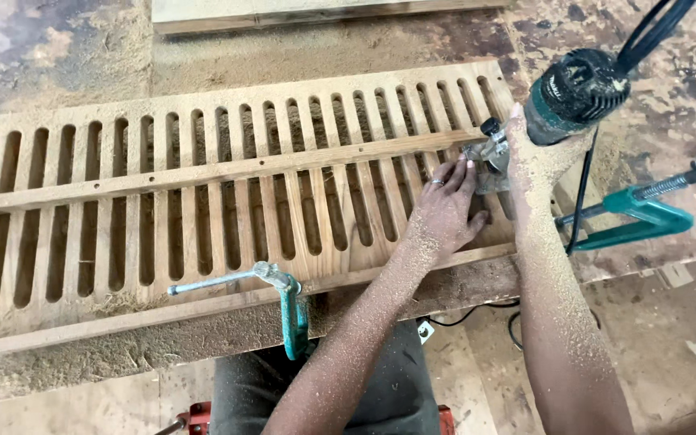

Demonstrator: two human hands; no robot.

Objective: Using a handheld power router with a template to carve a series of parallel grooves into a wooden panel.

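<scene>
Even, soft daylight fills the scene, bright without harsh glare. Shadows are faint and short, pooling in the slots of the slatted wooden panel (pixel 227 193) and under the forearms. Focus is sharp across the centre; sawdust grains show clearly. Wide-angle distortion bows the panel's long edges, and the corners look slightly softer.
</scene>
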